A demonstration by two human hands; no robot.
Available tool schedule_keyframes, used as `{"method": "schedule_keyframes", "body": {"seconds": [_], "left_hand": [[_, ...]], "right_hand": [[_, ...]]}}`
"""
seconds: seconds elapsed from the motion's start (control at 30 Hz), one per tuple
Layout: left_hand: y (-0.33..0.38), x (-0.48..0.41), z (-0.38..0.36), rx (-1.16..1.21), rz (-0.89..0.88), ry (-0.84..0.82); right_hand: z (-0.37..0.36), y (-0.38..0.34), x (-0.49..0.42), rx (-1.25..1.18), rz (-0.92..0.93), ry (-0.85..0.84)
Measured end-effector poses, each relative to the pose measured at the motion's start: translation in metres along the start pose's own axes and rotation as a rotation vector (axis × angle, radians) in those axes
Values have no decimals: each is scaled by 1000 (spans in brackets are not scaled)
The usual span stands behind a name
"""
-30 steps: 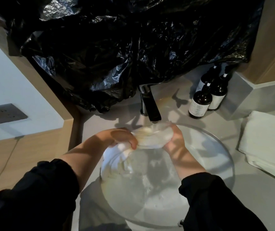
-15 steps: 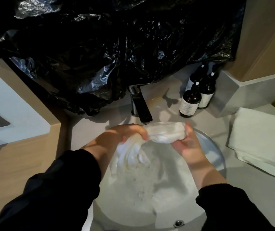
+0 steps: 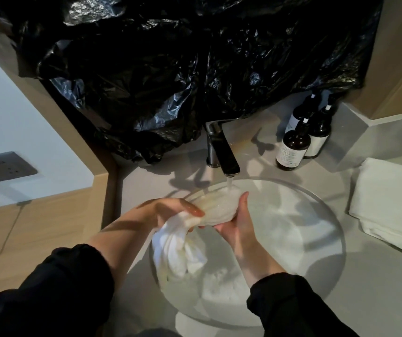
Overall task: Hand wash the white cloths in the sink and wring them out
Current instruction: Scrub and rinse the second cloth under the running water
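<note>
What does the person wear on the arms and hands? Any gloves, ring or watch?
The left sleeve and right sleeve are black, loose and pushed up, leaving the forearms bare. The left hand and right hand are bare: no gloves, ring or watch shows.

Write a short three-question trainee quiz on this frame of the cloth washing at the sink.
1. True or false: water from the tap falls onto the white cloth.
2. Which hands hold the cloth? A) left only B) right only C) both
3. Name what lies to the right of the sink.

Key:
1. True.
2. C: the left hand and the right hand each hold it.
3. Folded white towels.
</note>
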State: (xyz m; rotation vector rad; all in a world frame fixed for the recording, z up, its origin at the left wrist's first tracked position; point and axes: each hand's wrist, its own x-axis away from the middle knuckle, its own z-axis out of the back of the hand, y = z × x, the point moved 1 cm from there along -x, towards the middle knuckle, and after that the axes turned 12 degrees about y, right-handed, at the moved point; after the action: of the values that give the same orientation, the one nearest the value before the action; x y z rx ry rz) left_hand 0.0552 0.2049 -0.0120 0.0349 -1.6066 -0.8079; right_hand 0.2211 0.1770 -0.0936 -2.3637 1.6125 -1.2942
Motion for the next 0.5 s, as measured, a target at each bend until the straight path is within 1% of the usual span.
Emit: {"method": "schedule_keyframes", "body": {"seconds": [0.07, 0.1, 0.17, 0.27, 0.4, 0.43, 0.47, 0.5], "left_hand": [[1, 1, 3, -26, -25, 66], [1, 5, 1, -46, -12, 70], [3, 5, 0, -61, 13, 47], [10, 2, -3, -54, -22, 12], [15, -10, -11, -32, -99, -50], [18, -15, -11, -24, -91, -90], [21, -22, -10, -19, -73, -151], [25, -26, -12, -28, -48, -213]], "right_hand": [[-7, 0, 0, 56, 31, -100], [-10, -1, -3, 86, 59, -104], [-17, -6, -3, 140, 49, -107], [-19, -11, -5, 142, 45, -19], [-10, -27, -2, 99, 70, -13], [-4, -32, -3, 96, 75, -48], [2, -37, -4, 104, 53, -123], [8, -43, -3, 105, 72, -214]]}}
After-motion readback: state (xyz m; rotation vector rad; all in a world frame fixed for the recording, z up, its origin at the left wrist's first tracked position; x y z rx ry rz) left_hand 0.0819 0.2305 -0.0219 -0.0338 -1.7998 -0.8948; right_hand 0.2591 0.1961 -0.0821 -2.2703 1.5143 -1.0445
